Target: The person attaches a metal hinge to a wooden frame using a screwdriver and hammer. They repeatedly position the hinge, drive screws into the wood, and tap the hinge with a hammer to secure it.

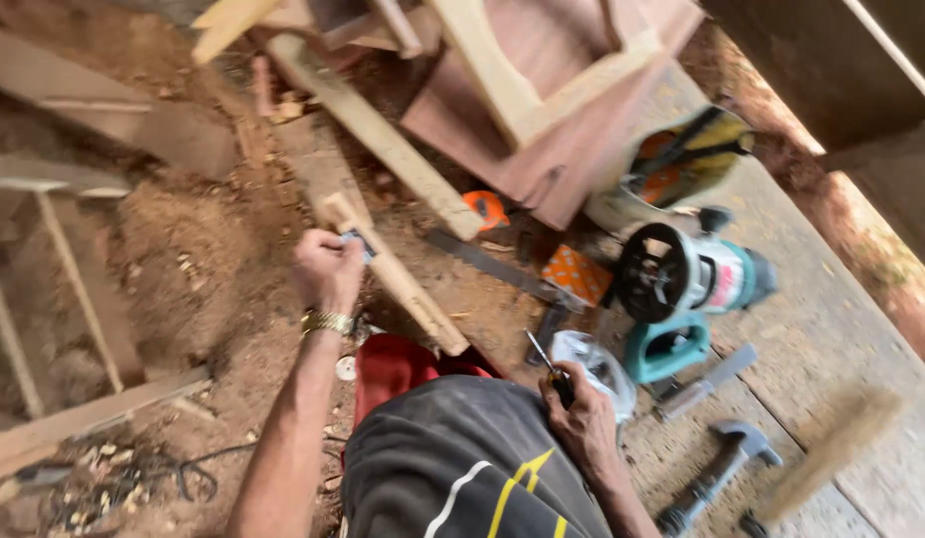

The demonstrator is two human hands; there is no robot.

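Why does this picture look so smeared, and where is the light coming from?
In the head view, the whole frame is motion-blurred, worst at the edges: the brush at lower right is just a streak. The left hand on the wooden stick and the right hand holding a screwdriver are soft but readable. Bright daylight washes the plank bench on the right; the sawdust floor is dimmer.

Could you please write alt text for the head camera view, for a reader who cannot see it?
A person's left hand grips a pale wooden stick over sawdust-covered ground, while the right hand holds a small dark screwdriver. A teal electric router and claw hammer lie alongside.
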